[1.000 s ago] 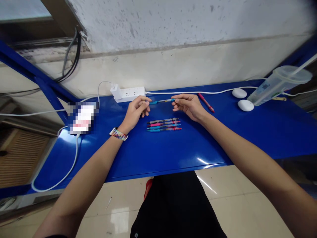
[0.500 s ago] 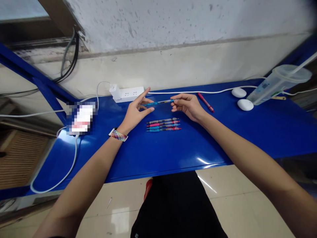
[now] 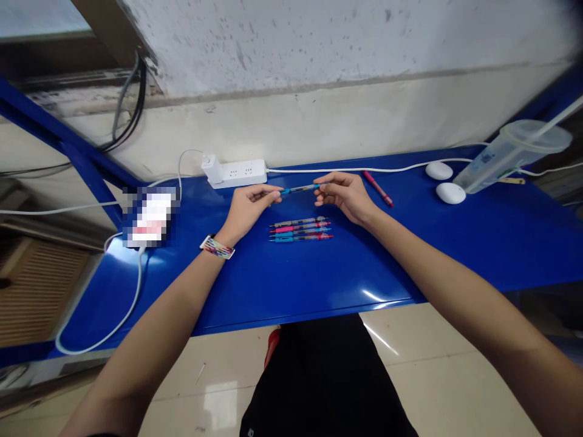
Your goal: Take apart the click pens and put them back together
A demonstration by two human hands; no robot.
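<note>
A blue pen with a clear barrel [image 3: 300,189] is held level between my two hands, above the blue table [image 3: 291,285]. My left hand [image 3: 250,203] pinches its blue grip end, which the fingers partly hide. At the other end, my right hand [image 3: 342,193] has thumb and fingers closed on the pen. Just below the hands, several pens lie side by side in a stack of rows: a grey one [image 3: 285,224], a pink one [image 3: 286,229] and blue ones such as the lowest [image 3: 285,239].
A red pen [image 3: 378,189] lies right of my right hand. Behind stands a white power strip [image 3: 243,173] with its cable along the wall. Two white rounded cases [image 3: 450,193] and a tilted clear plastic container [image 3: 496,155] are at right. A blurred phone [image 3: 152,217] is at left.
My left hand's fingers, spread around the pen's end before, have closed on it. The right hand keeps its hold, and the pens on the table have not moved.
</note>
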